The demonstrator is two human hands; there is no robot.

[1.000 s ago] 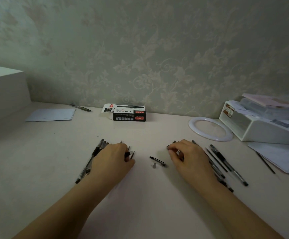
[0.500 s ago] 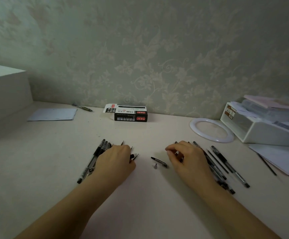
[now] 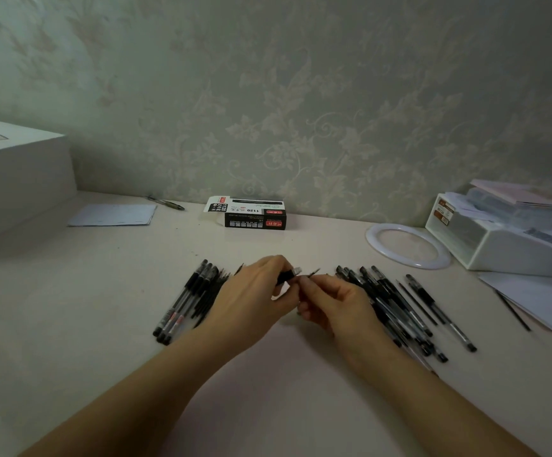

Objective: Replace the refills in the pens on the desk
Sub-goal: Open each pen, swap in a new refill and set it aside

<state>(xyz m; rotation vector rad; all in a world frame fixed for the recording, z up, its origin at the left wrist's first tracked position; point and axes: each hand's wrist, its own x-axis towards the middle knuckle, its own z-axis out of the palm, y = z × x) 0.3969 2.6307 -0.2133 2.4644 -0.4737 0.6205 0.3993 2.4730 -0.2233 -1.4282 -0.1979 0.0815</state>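
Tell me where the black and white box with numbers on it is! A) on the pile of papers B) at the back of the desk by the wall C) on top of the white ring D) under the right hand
B. The box lies at the back of the desk, close to the wall, apart from the white ring and from both hands.

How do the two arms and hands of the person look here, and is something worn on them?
Both forearms are bare all the way to the bottom edge of the picture; no sleeve shows. The left hand and the right hand wear no glove. No watch or bracelet shows at either wrist. Whether a finger bears a ring cannot be told from this view. No markings show on the arms.
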